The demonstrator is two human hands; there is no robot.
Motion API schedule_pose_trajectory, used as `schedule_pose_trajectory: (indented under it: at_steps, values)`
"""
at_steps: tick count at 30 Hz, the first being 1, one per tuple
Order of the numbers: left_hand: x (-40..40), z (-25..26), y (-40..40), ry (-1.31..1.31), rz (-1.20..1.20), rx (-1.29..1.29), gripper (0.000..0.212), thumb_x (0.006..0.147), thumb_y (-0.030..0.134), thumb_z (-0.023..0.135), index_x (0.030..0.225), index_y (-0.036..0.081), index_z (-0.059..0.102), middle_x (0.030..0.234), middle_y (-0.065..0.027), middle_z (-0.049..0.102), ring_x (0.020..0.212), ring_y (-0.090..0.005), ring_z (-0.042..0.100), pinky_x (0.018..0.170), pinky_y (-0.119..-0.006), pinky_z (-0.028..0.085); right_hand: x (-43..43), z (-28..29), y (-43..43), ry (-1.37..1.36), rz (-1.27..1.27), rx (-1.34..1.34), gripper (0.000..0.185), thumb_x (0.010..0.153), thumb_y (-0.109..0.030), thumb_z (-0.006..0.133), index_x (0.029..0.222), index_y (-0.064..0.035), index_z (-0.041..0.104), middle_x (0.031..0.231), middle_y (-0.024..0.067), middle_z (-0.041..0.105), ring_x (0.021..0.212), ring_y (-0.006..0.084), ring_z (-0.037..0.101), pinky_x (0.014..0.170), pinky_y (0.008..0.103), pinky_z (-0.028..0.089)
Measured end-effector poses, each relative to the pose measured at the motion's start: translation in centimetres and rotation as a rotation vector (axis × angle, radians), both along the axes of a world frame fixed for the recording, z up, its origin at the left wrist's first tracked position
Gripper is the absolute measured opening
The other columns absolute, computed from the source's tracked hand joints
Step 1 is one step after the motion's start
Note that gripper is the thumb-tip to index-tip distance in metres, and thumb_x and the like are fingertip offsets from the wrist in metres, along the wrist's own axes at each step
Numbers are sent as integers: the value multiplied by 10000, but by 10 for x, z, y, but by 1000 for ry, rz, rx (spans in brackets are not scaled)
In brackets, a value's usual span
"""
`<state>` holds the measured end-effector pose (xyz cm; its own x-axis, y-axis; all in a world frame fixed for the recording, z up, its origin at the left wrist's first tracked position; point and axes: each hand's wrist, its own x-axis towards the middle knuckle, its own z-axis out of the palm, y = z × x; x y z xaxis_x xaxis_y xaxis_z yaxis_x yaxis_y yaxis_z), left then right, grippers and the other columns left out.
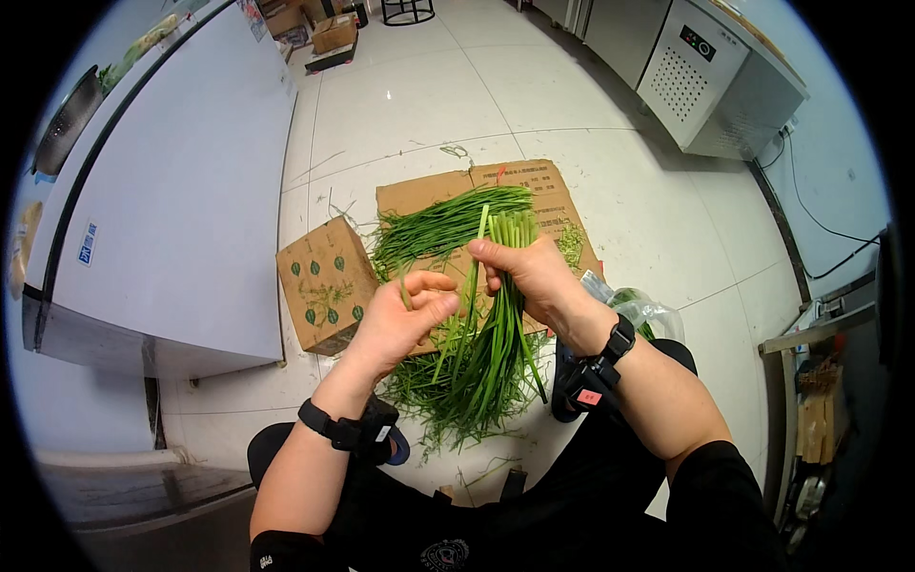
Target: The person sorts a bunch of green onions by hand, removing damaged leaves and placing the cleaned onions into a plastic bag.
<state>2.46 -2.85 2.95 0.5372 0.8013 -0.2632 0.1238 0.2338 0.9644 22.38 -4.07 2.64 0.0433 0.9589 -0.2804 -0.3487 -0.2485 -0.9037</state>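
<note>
My right hand (532,275) is closed around a bunch of chives (504,314), pale cut stalks upward and dark green leaves hanging towards me. Left of it, apart from the bunch, my left hand (404,318) has curled fingers, the thumb near the fingertips. A thin green strip lies against its fingers; whether they grip it is unclear. Beyond both hands, a laid-out pile of chives (457,222) rests on a flattened cardboard sheet (422,191). Below the hands, loose green trimmings (457,407) form a heap on the floor.
A cardboard box (322,286) with leaf prints stands left of the sheet, beside a white refrigerator cabinet (186,179). A clear plastic bag (654,314) with greens lies right. Further off are a steel counter unit (700,79) and a small box (334,33) on a low platform.
</note>
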Motion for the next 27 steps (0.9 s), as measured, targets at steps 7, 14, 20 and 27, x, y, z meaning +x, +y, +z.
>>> schedule_pose_trajectory:
  at_steps: [7, 14, 20, 27]
  values:
    - [1, -8, 0, -48, 5, -76, 200, 877, 156, 646, 1027, 25, 625, 776, -6, 638, 539, -17, 417, 471, -165, 306, -5, 0, -4, -20, 119, 4, 167, 827, -145, 714, 814, -16, 608, 656, 19, 577, 504, 84, 512, 466, 242, 446]
    - [-5, -4, 7, -77, 126, -142, 133, 891, 141, 610, 968, 33, 627, 719, 17, 587, 499, -28, 383, 441, -172, 282, -4, -2, -2, 10, 88, 33, 154, 825, -126, 705, 801, -16, 599, 643, 16, 566, 498, 86, 512, 468, 247, 455]
    - [-30, -12, 25, 23, 302, -66, 160, 900, 157, 604, 1004, 40, 635, 789, -12, 636, 506, -26, 396, 455, -174, 310, 9, 2, 4, 15, 34, -5, 128, 828, -90, 676, 774, -21, 582, 613, 19, 546, 493, 101, 517, 475, 265, 467]
    - [-25, -26, 18, 284, 263, 376, 309, 876, 217, 654, 1076, -18, 635, 921, -62, 665, 843, -113, 597, 767, -255, 474, 3, 8, 0, 105, 102, -30, 132, 845, -116, 671, 799, -24, 588, 617, 14, 547, 500, 101, 522, 476, 269, 471]
